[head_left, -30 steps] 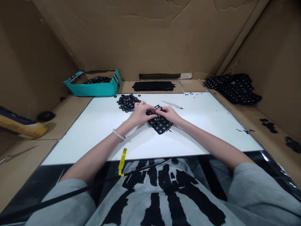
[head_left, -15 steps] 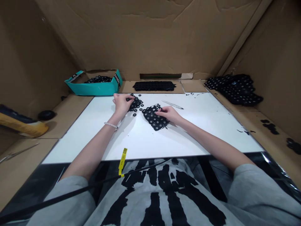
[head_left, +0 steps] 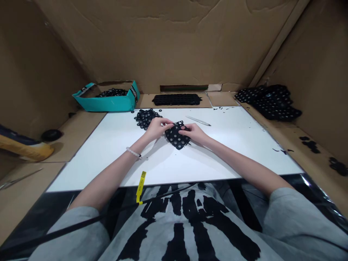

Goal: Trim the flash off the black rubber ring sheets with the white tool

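A piece of black mesh made of linked rings (head_left: 177,140) lies on the white board, tilted like a diamond. My right hand (head_left: 196,132) pinches its upper right edge between thumb and fingers. At its upper left edge, my left hand (head_left: 158,128) has thumb and fingertips pressed together; whatever sits between them is too small to make out. A pile of loose black rings (head_left: 144,118) lies just beyond and left of my left hand, partly covered by it. Loose black strands show along the mesh's edges.
A white pen (head_left: 198,120) lies right of the mesh. Behind stand a teal box (head_left: 108,104) holding black rings and a folded black mesh strip (head_left: 176,99). Larger dotted black mesh (head_left: 272,103) is at right; scissors (head_left: 20,178) and a yellow bottle (head_left: 25,146) are at left.
My left hand has moved right from the ring pile to the mesh's upper left edge. My right hand still pinches the mesh, which has turned slightly.
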The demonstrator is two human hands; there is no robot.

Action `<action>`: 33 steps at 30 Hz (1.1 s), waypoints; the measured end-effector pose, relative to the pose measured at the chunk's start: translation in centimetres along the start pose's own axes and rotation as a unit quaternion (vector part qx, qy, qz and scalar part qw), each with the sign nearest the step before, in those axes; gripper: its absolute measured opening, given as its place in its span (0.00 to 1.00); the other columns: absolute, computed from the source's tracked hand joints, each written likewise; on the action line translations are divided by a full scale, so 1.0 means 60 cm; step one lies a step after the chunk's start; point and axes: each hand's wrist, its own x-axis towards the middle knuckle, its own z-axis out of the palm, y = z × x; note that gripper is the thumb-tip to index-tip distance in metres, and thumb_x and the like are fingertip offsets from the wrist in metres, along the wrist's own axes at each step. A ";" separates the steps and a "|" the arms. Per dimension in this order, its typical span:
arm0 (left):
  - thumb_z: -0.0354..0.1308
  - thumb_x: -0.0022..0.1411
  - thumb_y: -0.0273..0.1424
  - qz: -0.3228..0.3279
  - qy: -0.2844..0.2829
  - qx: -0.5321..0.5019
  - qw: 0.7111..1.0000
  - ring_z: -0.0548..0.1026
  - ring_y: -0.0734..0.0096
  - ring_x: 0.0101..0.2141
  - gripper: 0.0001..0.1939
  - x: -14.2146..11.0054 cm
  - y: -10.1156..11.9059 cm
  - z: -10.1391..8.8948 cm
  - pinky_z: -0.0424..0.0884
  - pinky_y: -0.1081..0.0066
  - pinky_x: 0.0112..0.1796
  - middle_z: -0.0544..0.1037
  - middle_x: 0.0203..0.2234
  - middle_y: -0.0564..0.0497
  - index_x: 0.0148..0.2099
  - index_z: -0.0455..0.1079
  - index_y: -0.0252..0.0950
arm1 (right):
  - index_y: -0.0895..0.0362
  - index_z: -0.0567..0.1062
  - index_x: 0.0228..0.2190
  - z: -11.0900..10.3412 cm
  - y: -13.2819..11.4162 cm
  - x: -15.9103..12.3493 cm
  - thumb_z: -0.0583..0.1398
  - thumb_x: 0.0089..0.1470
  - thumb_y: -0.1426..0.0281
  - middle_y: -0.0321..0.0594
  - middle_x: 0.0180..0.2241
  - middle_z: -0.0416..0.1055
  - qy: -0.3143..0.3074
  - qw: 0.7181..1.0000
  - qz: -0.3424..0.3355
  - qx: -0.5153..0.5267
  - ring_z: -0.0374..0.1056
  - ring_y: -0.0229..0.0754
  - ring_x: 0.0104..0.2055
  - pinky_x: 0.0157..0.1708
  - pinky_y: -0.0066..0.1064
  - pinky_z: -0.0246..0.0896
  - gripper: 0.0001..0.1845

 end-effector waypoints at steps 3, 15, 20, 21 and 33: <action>0.62 0.56 0.37 -0.068 0.078 -0.026 0.994 0.76 0.58 0.35 0.12 0.012 -0.025 -0.014 0.69 0.63 0.40 0.83 0.33 0.46 0.36 0.81 0.35 | 0.59 0.72 0.25 0.000 0.007 0.001 0.67 0.41 0.53 0.31 0.21 0.65 0.018 1.000 0.004 0.005 0.58 0.35 0.25 0.27 0.27 0.49 0.21; 0.61 0.63 0.37 0.096 0.070 0.207 0.971 0.66 0.50 0.48 0.11 -0.009 0.000 -0.016 0.58 0.50 0.51 0.80 0.46 0.46 0.45 0.79 0.41 | 0.58 0.72 0.23 -0.006 0.014 0.003 0.70 0.38 0.50 0.31 0.20 0.66 0.078 0.997 0.023 -0.008 0.58 0.34 0.23 0.25 0.26 0.50 0.25; 0.63 0.60 0.39 0.132 -0.004 0.114 0.985 0.70 0.57 0.41 0.11 -0.020 0.029 0.021 0.65 0.59 0.45 0.83 0.35 0.47 0.41 0.80 0.39 | 0.59 0.76 0.26 0.001 0.006 0.003 0.67 0.42 0.48 0.32 0.21 0.66 0.039 0.998 0.007 0.049 0.59 0.35 0.25 0.26 0.26 0.52 0.25; 0.61 0.61 0.38 0.116 0.008 0.098 0.988 0.71 0.58 0.39 0.11 -0.019 0.028 0.023 0.66 0.61 0.43 0.83 0.34 0.48 0.39 0.81 0.38 | 0.59 0.76 0.27 0.001 0.005 0.003 0.67 0.42 0.48 0.32 0.21 0.67 0.027 0.997 0.020 0.069 0.60 0.35 0.25 0.26 0.26 0.53 0.25; 0.57 0.63 0.30 -0.004 0.237 0.205 0.950 0.67 0.45 0.50 0.11 0.017 -0.065 -0.047 0.60 0.48 0.51 0.80 0.45 0.41 0.44 0.80 0.37 | 0.59 0.74 0.25 -0.014 0.000 0.001 0.70 0.37 0.52 0.35 0.21 0.68 0.066 0.995 0.061 0.051 0.63 0.37 0.23 0.23 0.30 0.61 0.23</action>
